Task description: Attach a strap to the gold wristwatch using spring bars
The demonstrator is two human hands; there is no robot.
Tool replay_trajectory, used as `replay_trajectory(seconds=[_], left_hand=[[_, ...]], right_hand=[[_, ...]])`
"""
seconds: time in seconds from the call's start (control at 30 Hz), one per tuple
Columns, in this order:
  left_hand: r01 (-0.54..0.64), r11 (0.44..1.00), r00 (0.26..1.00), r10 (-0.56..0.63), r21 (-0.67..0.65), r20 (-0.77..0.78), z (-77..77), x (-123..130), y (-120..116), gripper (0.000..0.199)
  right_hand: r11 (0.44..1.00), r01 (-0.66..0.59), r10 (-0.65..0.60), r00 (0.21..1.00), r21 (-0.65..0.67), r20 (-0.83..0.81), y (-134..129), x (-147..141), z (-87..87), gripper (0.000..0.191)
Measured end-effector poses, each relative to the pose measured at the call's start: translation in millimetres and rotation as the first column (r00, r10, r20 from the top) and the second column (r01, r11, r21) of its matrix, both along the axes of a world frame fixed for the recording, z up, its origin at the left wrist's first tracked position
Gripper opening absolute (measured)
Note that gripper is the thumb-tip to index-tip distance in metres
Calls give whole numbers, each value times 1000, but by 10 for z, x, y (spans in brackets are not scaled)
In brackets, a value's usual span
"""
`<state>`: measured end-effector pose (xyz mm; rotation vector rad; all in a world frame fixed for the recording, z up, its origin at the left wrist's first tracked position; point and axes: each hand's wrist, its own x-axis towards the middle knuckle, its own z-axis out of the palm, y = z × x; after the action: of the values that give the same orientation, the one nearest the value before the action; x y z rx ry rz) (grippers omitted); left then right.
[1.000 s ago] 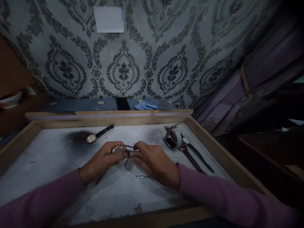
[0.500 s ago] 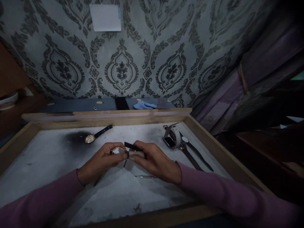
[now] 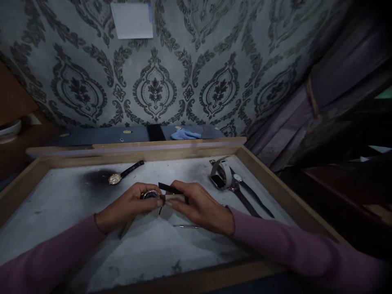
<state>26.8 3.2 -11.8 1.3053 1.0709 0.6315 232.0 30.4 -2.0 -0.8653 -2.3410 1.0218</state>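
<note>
Between my hands is a wristwatch (image 3: 150, 194) with a round, shiny case. My left hand (image 3: 131, 204) is closed around the case, its thumb along the lower edge. My right hand (image 3: 197, 206) pinches the watch strap (image 3: 174, 197), whose pale inner side faces up, close to where it meets the case. A dark flat strip (image 3: 167, 188) sticks up by the right fingers; I cannot tell whether it is part of the strap. Below the right hand a thin metal tool (image 3: 186, 226) lies on the white surface. Part of a strap shows under my left wrist.
A gold-cased watch (image 3: 115, 178) with a black strap lies at the back left. At the right lie a smartwatch (image 3: 218, 181) with a pale band and a watch with a long dark strap (image 3: 257, 198). A wooden rim (image 3: 147, 154) borders the surface; a blue cloth (image 3: 185, 134) sits behind it.
The watch face has tilted slightly, going from a bright reflection to a dark dial. Both hands keep their hold, and the view has shifted a little.
</note>
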Motion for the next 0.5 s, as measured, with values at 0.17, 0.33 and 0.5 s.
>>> replay_trajectory(seconds=[0.17, 0.33, 0.5], left_hand=[[-8, 999, 1000, 8, -33, 7, 43, -36, -1, 25], [44, 998, 998, -42, -37, 50, 133, -77, 13, 21], [124, 992, 992, -123, -21, 29, 154, -110, 40, 24]], right_hand=[[983, -29, 17, 997, -179, -69, 25, -1, -3, 17], [902, -113, 14, 972, -416, -236, 74, -1, -8, 23], [854, -142, 26, 973, -500, -231, 99, 1, -15, 24]])
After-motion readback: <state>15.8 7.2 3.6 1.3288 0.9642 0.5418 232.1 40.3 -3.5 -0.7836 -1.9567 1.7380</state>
